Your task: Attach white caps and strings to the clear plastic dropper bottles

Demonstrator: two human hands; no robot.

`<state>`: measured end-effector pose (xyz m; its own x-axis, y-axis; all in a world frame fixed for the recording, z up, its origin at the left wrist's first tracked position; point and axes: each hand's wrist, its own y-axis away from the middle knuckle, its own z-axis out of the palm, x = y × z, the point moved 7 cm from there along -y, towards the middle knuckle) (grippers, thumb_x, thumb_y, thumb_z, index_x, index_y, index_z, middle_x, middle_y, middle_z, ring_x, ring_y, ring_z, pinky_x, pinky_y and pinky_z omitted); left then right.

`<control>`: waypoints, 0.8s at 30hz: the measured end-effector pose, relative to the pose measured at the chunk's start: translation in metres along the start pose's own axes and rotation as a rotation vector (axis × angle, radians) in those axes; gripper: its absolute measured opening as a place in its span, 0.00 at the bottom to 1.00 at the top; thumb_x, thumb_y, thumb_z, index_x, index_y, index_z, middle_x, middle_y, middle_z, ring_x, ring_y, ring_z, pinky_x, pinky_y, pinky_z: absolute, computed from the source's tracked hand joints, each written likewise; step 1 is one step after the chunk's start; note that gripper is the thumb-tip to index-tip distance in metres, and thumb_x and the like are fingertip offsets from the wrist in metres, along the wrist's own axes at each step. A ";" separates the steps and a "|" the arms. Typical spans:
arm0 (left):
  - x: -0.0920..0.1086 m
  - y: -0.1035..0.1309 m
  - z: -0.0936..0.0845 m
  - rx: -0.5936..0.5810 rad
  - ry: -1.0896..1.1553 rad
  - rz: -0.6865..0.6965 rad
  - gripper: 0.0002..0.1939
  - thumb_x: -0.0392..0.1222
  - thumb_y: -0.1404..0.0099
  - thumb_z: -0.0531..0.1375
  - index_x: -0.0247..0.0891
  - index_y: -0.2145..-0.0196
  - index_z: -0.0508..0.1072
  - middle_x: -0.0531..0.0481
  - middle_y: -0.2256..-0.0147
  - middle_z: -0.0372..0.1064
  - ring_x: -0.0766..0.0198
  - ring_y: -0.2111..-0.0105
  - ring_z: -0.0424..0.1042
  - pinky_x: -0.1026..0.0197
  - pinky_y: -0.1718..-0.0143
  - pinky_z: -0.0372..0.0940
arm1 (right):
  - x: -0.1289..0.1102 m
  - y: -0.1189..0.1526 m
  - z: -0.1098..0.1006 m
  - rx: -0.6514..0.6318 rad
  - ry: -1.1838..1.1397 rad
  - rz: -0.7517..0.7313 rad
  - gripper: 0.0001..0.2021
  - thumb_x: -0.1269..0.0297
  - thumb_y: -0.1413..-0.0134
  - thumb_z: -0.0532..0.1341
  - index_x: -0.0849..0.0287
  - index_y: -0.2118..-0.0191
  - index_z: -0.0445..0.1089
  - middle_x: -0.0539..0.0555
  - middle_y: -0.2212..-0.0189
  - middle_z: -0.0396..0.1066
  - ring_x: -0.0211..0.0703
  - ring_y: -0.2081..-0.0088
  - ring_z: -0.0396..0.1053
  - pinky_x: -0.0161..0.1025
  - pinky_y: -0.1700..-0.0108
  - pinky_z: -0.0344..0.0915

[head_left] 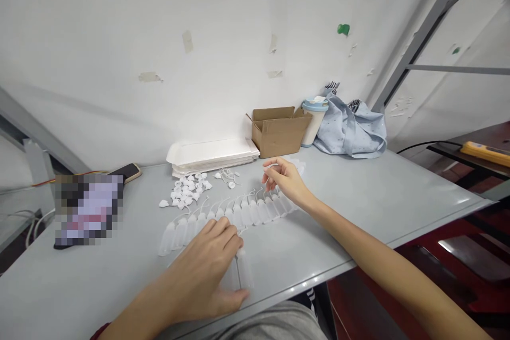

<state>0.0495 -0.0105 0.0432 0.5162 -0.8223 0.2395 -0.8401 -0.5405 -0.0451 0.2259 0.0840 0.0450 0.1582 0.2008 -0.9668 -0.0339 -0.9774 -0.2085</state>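
A long row of small translucent white tubes [247, 213] with thin white strings lies across the grey table [398, 191]. My left hand [209, 268] is near the front edge, palm down, thumb apart from the fingers, over a couple of tubes [244, 271]; what its fingertips touch is partly hidden. My right hand [285, 180] hovers at the right end of the row, its fingers curled; whether something is between them is too small to tell. A pile of small white caps [189, 188] lies behind the row, with a few stringed pieces [230, 176] beside it.
At the back stand a stack of white envelopes [211, 154], an open cardboard box [282, 133], a lidded cup [314, 122] and a light blue cloth bag [350, 127]. A phone [129, 171] and a pixelated object [93, 207] lie at the left.
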 end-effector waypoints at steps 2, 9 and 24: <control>0.000 0.000 0.000 0.000 -0.007 -0.005 0.15 0.45 0.51 0.64 0.38 0.66 0.67 0.47 0.67 0.64 0.53 0.64 0.58 0.51 0.62 0.56 | 0.000 0.000 0.000 -0.004 0.002 -0.006 0.07 0.63 0.48 0.56 0.59 0.63 0.62 0.46 0.79 0.69 0.34 0.82 0.67 0.33 0.77 0.62; -0.001 0.001 0.000 0.025 -0.018 -0.004 0.17 0.46 0.51 0.63 0.38 0.64 0.67 0.46 0.67 0.64 0.53 0.64 0.58 0.52 0.63 0.56 | 0.000 -0.001 -0.002 0.003 0.019 -0.014 0.07 0.63 0.48 0.56 0.59 0.64 0.62 0.46 0.79 0.69 0.34 0.82 0.66 0.33 0.76 0.63; -0.063 -0.024 -0.040 0.210 0.074 -0.128 0.12 0.46 0.34 0.50 0.40 0.58 0.68 0.47 0.67 0.67 0.56 0.64 0.64 0.58 0.69 0.62 | 0.000 -0.028 -0.047 0.113 0.590 -0.191 0.05 0.71 0.49 0.53 0.59 0.68 0.65 0.50 0.75 0.72 0.37 0.75 0.69 0.35 0.69 0.64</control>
<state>0.0305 0.0611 0.0686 0.5962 -0.7335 0.3263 -0.7116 -0.6710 -0.2083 0.2728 0.1080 0.0573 0.6887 0.2694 -0.6731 -0.0499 -0.9086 -0.4147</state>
